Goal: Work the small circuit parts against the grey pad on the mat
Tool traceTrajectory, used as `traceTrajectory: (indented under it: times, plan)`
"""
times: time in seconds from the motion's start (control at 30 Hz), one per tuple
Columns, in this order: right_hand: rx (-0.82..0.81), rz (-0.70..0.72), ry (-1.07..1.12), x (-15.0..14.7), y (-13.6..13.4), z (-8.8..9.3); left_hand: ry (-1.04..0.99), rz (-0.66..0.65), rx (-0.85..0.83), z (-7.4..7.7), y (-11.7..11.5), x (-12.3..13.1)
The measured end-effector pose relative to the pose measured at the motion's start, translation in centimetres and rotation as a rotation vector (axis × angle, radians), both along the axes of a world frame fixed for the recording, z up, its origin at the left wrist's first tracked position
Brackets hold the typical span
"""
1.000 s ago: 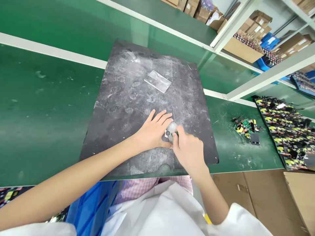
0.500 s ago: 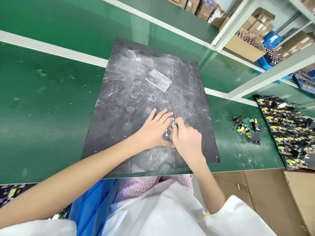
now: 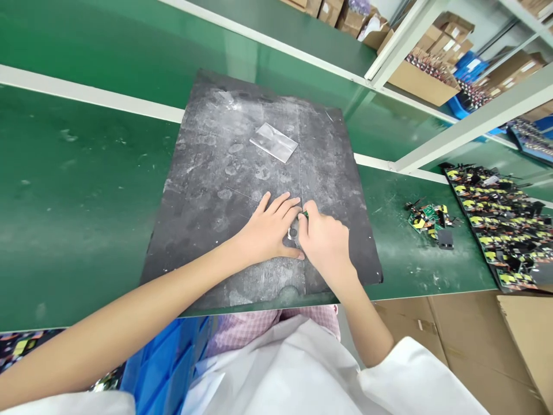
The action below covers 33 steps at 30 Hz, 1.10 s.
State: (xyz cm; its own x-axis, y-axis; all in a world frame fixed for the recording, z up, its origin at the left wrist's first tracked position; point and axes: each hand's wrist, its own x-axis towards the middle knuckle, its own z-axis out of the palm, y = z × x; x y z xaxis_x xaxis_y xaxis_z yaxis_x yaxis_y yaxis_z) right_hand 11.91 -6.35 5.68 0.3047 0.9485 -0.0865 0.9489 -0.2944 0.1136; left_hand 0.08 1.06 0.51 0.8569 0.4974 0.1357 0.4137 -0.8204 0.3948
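Observation:
Both my hands meet near the front middle of a worn black mat (image 3: pixel 224 190) on the green bench. My left hand (image 3: pixel 268 230) lies on the mat with fingers stretched forward, its thumb and fingertips against a small green circuit board in a clear bag (image 3: pixel 296 229). My right hand (image 3: pixel 324 242) is closed in a pinch on the same small part, hiding most of it. An empty clear plastic bag (image 3: pixel 273 142) lies flat further back on the mat.
A small heap of green boards (image 3: pixel 427 222) with a black part sits on the bench to the right. A tray of many boards (image 3: pixel 501 230) is at the far right. White shelf rails (image 3: pixel 458 129) and cardboard boxes (image 3: pixel 423 80) stand behind. Blue crate (image 3: pixel 164 369) below the bench.
My right hand has slid left and forward, closing tighter against the left hand and covering more of the small bagged board. The left hand stays put.

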Motion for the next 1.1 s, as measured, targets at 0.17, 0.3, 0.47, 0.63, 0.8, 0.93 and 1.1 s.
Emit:
traceTrajectory:
  times: [0.17, 0.3, 0.47, 0.63, 0.8, 0.93, 1.1]
  plan:
    - [-0.035, -0.014, -0.004, 0.0, -2.2, 0.1, 0.012, -0.047, 0.004, -0.2, -0.3, 0.0]
    - [-0.072, -0.018, -0.004, 0.1, -2.9, 0.1, 0.017, -0.059, -0.006, -0.1, -0.5, -0.1]
    - [-0.007, 0.003, -0.023, 0.2, -2.2, -0.2, 0.018, -0.053, -0.011, 0.1, -0.4, -0.1]
    - [-0.111, -0.017, -0.007, 0.1, -4.4, 0.2, 0.047, -0.056, -0.020, 0.3, -0.5, -0.1]
    - [-0.029, -0.001, -0.039, 0.4, -2.5, -0.1, 0.036, -0.053, -0.001, 0.3, -0.5, -0.1]
    - [-0.009, -0.002, -0.040, 0.5, -2.2, -0.2, 0.022, -0.047, 0.004, 0.1, -0.5, -0.1]
    - [-0.087, -0.016, -0.011, 0.4, -3.9, 0.0, -0.002, -0.058, 0.021, -0.1, -0.6, -0.1]
